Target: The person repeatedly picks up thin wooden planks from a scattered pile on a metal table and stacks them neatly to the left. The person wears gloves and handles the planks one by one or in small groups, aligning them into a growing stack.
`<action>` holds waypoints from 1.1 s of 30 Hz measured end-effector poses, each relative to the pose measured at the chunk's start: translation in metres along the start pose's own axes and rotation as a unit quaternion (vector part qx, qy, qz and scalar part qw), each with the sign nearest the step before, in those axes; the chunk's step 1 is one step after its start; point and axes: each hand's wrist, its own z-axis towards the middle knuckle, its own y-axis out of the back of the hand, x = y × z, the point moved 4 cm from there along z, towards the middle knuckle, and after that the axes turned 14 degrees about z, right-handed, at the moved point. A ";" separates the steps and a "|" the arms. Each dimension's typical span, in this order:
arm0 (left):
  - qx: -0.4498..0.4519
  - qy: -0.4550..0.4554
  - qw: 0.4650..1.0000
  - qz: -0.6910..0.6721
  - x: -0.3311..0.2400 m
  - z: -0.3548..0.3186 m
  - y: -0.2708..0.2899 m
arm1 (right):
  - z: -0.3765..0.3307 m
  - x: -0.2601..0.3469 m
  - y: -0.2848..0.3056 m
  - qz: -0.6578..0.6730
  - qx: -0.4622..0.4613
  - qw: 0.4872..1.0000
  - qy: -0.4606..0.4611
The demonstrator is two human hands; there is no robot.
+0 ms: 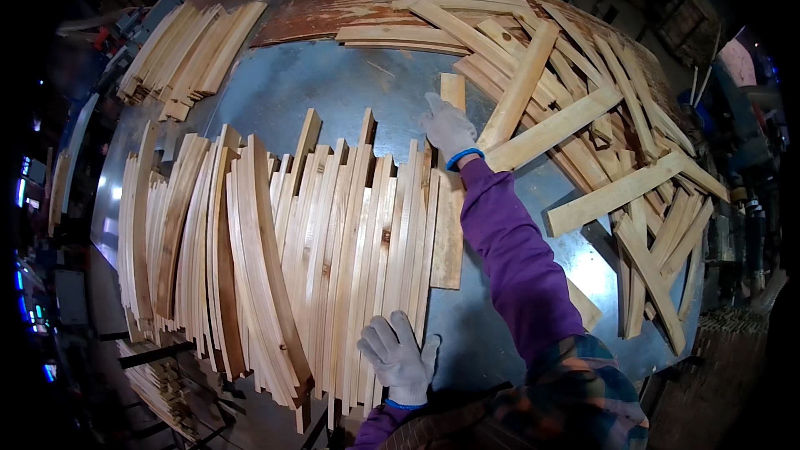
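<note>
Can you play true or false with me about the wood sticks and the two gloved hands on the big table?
1. Both hands wear light grey gloves. True: the left hand and the right hand are both gloved.
2. The right hand holds a hammer. False: it rests on a flat wooden slat.
3. The slats beside the left hand lie in a neat row. True.
4. The slats at the far right are lined up neatly too. False: they lie crisscrossed in a loose heap.
5. The table top is shiny metal. True.
</note>
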 end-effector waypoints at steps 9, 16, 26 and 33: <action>0.011 0.019 0.996 -0.082 -0.001 0.000 -0.003 | 0.003 0.013 0.030 0.035 0.087 0.994 0.062; -0.055 0.078 0.954 -0.285 0.030 -0.024 -0.009 | -0.054 0.065 0.102 0.595 0.099 0.792 0.100; -0.035 0.022 0.966 -0.254 0.033 0.016 0.079 | -0.326 0.075 -0.020 0.523 0.150 0.836 0.071; -0.014 -0.264 0.958 -0.108 -0.032 0.007 0.049 | -0.351 -0.078 0.124 0.786 -0.088 0.604 0.101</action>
